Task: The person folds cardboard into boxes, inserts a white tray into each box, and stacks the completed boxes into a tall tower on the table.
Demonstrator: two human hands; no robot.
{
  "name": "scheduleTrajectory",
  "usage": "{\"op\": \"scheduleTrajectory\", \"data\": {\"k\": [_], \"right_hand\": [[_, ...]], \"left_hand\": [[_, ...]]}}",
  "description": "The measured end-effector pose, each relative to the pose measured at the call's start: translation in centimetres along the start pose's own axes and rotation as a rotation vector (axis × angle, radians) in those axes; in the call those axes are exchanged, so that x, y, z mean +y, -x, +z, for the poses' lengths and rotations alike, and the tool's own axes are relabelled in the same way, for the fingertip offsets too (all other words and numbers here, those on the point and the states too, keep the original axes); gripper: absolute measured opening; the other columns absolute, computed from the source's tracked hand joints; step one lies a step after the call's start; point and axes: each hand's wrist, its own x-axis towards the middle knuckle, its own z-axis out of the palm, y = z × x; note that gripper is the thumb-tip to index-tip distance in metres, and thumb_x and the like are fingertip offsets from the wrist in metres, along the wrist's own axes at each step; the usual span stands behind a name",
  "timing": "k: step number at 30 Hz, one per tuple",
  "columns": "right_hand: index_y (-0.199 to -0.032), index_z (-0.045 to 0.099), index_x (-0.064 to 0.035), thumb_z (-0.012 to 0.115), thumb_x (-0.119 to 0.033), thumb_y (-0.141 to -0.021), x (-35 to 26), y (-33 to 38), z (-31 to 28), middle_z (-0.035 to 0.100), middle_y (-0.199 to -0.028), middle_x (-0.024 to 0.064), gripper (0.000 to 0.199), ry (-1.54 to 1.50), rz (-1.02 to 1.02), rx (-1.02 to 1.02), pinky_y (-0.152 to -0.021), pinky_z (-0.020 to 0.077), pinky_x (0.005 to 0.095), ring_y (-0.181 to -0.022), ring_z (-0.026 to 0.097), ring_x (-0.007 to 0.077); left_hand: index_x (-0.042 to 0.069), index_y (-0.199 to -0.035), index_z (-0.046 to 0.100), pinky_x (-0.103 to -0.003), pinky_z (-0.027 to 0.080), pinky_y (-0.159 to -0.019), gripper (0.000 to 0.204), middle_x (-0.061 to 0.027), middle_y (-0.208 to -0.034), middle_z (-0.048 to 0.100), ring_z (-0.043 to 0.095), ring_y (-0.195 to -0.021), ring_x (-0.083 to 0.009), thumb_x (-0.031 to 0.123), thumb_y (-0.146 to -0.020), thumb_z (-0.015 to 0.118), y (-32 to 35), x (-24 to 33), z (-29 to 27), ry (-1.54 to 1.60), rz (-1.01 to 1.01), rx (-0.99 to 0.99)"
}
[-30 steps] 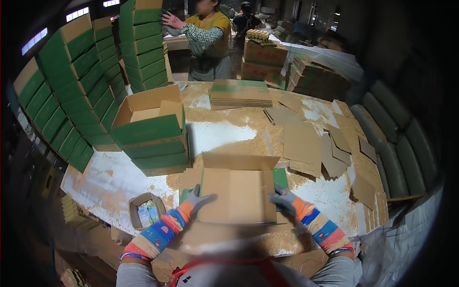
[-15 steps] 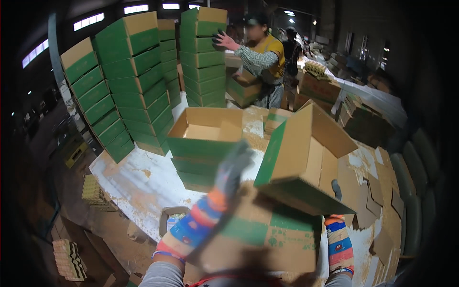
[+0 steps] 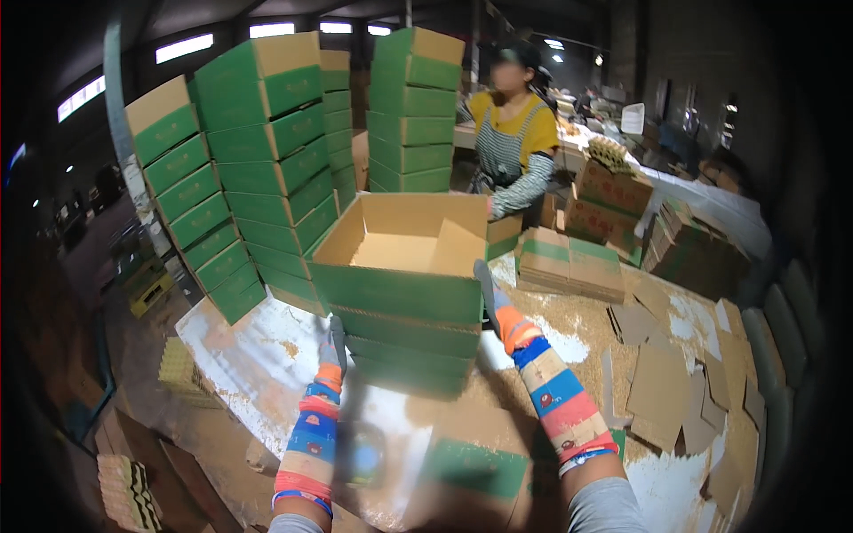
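Note:
A short stack of open green-and-brown cardboard boxes stands on the table in front of me. Its top box (image 3: 395,289) is open upward, showing a bare brown inside. My gloved right hand (image 3: 488,298) lies flat along the right side of that top box, fingers stretched out. Lower down, my left hand (image 3: 333,346) is beside the left side of the stack, its fingers straight and pointing up; whether it touches the cardboard, I cannot tell. Closer to me, a flat folded carton with a green band (image 3: 471,468) lies on the table, partly blurred.
Tall stacks of green boxes (image 3: 267,142) rise at the left and behind. Beyond the table a co-worker in a yellow top (image 3: 524,133) stands. Folded cartons (image 3: 569,266) and loose cardboard pieces (image 3: 662,391) lie to the right. Egg trays (image 3: 124,493) are at the lower left.
The tilted open box by my right hand is now level on top of the stack. Both hands have moved to the stack's sides. The co-worker's raised hand has come down from the tall stack.

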Motion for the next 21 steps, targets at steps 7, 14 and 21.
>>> {"op": "scheduleTrajectory", "data": {"k": [7, 14, 21], "right_hand": [[-0.126, 0.051, -0.0068, 0.057, -0.04, -0.086, 1.1, 20.5, -6.0, 0.052, -0.12, 0.021, 0.052, 0.782, -0.206, 0.197, -0.1, 0.0352, 0.0447, -0.114, 0.046, 0.0372], [-0.137, 0.035, -0.0069, 0.062, -0.05, -0.073, 0.8, 46.1, -5.8, 0.037, -0.133, 0.0269, 0.082, 1.436, 0.001, -0.479, -0.103, 0.0282, 0.0495, -0.122, 0.037, 0.042], [-0.109, 0.058, -0.0102, 0.062, -0.029, -0.076, -3.6, 49.4, -9.6, 0.056, -0.101, 0.0104, 0.039, 1.212, -0.29, -0.169, -0.069, 0.0468, 0.0383, -0.084, 0.057, 0.0265]], "left_hand": [[0.003, -0.131, 0.042, -0.043, 0.032, -0.105, 0.059, -0.0178, -0.126, 0.048, 0.045, -0.119, -0.0339, 0.008, -0.075, 0.058, 18.9, 10.7, 3.5, -0.25, 0.867, -0.709], [0.005, -0.121, 0.05, -0.045, 0.035, -0.099, 0.052, -0.0189, -0.122, 0.048, 0.044, -0.116, -0.0358, 0.028, -0.075, 0.056, 30.4, 13.7, 5.3, -0.609, 0.872, -1.437], [0.009, -0.138, 0.035, -0.044, 0.039, -0.096, 0.067, -0.0246, -0.131, 0.041, 0.044, -0.117, -0.0406, 0.033, -0.081, 0.06, 26.9, 20.4, 0.8, -0.365, 1.063, -1.407]]}}
